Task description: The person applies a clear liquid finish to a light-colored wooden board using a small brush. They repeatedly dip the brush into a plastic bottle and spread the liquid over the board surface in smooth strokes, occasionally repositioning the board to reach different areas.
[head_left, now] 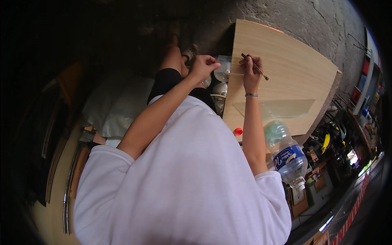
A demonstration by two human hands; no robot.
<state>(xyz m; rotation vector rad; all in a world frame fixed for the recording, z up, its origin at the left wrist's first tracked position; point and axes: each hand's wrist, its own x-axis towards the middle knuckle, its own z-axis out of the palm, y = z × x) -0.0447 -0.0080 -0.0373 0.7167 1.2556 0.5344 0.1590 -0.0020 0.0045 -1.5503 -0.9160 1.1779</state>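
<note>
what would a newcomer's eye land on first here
Probably the white shirt filling the lower middle, then the large pale wooden board at upper right, with the right hand holding a slim dark tool over it. Next might come the clear plastic bottle with a blue label, right of the right forearm, and the small red cap left of it.

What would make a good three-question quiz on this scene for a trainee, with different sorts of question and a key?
1. Which hand holds the slim dark tool?
2. True or false: the clear bottle has a blue label.
3. Fill the gap: a clear flat sheet lies on the pale ____.

Key:
1. The right hand.
2. True.
3. Board.
</note>
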